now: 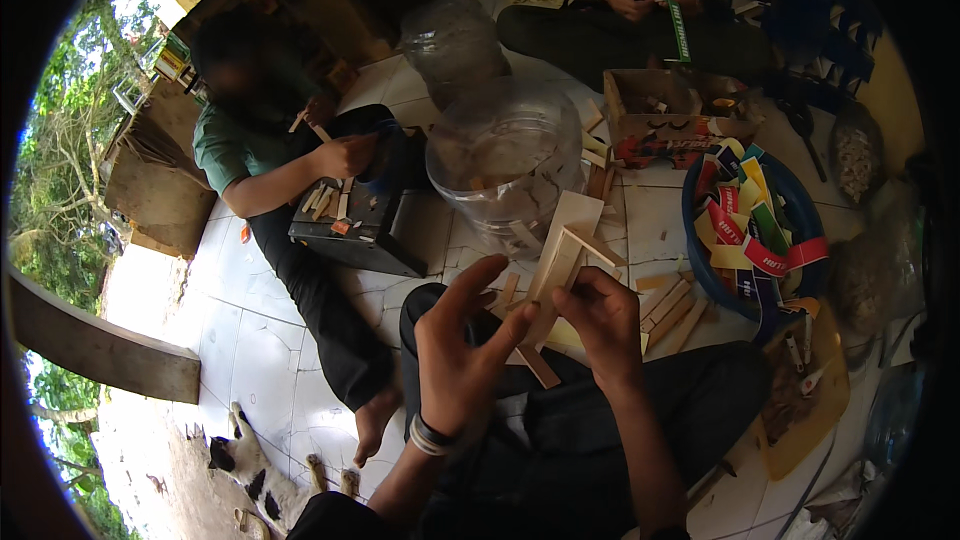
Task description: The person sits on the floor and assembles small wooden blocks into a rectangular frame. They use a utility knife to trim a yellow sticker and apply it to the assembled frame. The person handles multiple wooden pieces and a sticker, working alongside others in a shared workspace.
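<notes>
A long, flat, pale strip [578, 212] is tilted up in front of my lap, with narrow wooden pieces [596, 246] lying across and along it. My right hand [602, 328] pinches the strip and wood at their right side, thumb and fingers closed together. On the other side, my left hand [452, 355] has its index finger stretched up and apart from the thumb. The left thumb tip touches the strip's lower left edge; its remaining fingers are partly hidden. Below the strip, a flat wooden piece [539, 367] pokes out over my dark trousers.
Loose wooden sticks [677, 312] lie right of my hands. Beyond stand a clear plastic tub [505, 160], a cardboard box [640, 145] and a blue basket [692, 230] of coloured strips. One person sits left by a black box [405, 230], another opposite. A cat [262, 475] lies lower left.
</notes>
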A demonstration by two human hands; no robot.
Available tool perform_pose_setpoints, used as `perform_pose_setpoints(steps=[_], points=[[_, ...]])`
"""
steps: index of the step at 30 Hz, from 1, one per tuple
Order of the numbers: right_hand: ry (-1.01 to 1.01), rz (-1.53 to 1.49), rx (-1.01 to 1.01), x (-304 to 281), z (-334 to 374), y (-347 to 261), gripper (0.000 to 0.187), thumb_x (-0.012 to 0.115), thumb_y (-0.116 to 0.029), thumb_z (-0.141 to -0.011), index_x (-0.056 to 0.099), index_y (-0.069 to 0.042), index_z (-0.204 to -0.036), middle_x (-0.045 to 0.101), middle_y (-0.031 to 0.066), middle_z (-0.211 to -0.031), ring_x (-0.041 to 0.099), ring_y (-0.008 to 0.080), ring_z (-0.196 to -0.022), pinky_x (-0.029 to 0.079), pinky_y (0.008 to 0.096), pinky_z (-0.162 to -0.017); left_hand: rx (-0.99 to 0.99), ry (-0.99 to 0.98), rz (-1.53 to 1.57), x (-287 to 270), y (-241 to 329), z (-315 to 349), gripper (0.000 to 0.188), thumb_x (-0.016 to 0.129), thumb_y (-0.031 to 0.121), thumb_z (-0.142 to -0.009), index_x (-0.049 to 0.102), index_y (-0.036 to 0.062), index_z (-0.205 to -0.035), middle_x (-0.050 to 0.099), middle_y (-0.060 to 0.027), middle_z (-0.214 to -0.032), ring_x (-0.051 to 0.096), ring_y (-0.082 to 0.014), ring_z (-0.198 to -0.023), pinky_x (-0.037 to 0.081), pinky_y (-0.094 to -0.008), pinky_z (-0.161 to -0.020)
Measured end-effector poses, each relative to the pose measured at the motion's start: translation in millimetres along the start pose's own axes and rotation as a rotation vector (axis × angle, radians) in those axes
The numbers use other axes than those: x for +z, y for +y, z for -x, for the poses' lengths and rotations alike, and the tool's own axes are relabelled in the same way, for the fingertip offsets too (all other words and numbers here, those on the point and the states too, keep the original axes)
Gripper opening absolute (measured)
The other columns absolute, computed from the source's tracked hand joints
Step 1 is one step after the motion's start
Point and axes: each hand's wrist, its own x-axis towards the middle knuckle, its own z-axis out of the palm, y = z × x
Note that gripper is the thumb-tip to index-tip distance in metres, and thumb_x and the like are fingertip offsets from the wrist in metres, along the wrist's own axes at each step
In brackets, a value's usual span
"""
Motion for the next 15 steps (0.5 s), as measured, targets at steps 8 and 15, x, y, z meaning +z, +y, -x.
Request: perform_pose_setpoints(steps=[8, 15], points=[[-0.069, -0.027, 0.007, 4.4, 2.1, -3.5, 0.026, 0.074, -0.013, -0.096, 0.066, 0.005, -0.112, 0.074, 0.0097, -0.102, 0.071, 0.0131, -0.098, 0.056, 0.0291, -0.088, -0.271, -0.276, 0.337, -3.7, 11.7, -3.0, 0.048, 0.065, 0.017, -0.101, 0.056, -0.0116, -0.139, 0.070, -0.0170, -0.127, 0.065, -0.0179, -0.116, 0.050, -0.0314, -0.101], [-0.034, 0.119, -0.050, 6.5, 4.0, -2.2, 0.021, 0.075, -0.009, -0.095, 0.065, 0.005, -0.107, 0.073, 0.0093, -0.098, 0.071, 0.0118, -0.093, 0.056, 0.0279, -0.086, -0.278, -0.202, 0.341, 4.3, 12.9, 7.2, 0.048, 0.062, 0.013, -0.101, 0.054, -0.0113, -0.142, 0.069, -0.0177, -0.128, 0.064, -0.0156, -0.114, 0.049, -0.0292, -0.100]])
